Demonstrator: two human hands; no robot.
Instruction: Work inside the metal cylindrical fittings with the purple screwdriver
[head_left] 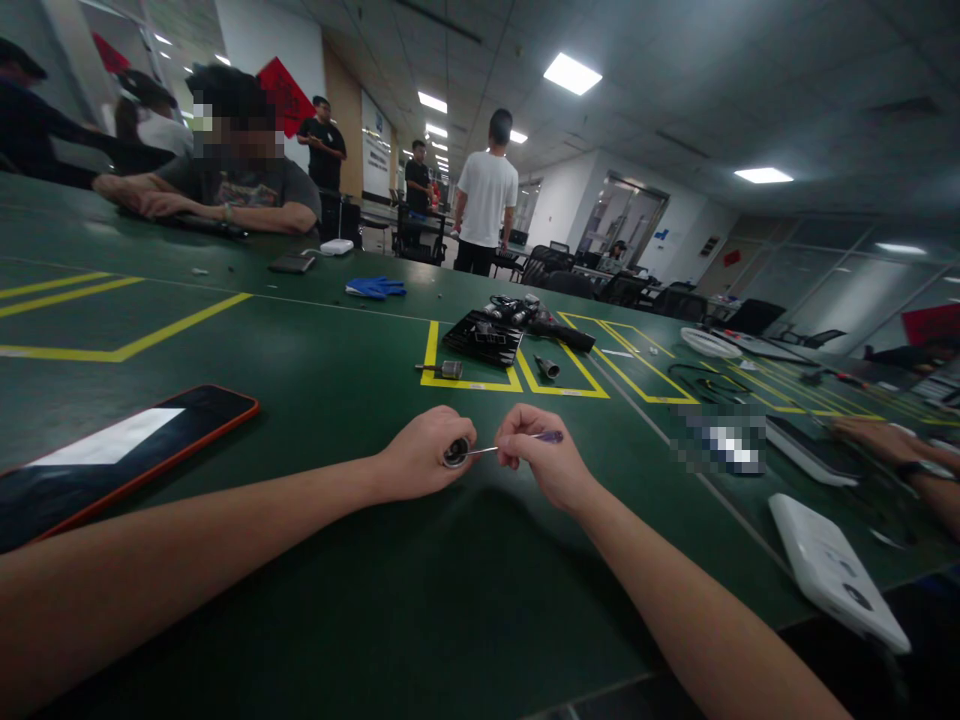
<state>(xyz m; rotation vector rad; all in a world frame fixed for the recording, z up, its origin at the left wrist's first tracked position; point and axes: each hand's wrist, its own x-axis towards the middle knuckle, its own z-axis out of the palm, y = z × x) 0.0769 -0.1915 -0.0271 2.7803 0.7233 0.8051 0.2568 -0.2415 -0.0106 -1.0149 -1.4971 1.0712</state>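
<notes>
My left hand (427,452) is wrapped round a small dark cylinder with a shiny round rim (454,453), its open end turned toward me. In my right hand (541,452) is a thin screwdriver (551,437) with a purple-tinted handle, pinched between the fingers. Its metal shaft points left and its tip meets the cylinder's rim; whether it is inside, I cannot tell. Beyond my hands, a metal part with a thin shaft (450,370) and a dark cone-shaped piece (548,368) lie by yellow tape.
On the green table, a phone in an orange case (135,450) lies left, and a white device (838,570) right. Farther off are a black plastic packet (484,338), a black handheld tool (566,332) and blue gloves (376,288). A co-worker's hand (877,440) rests at far right.
</notes>
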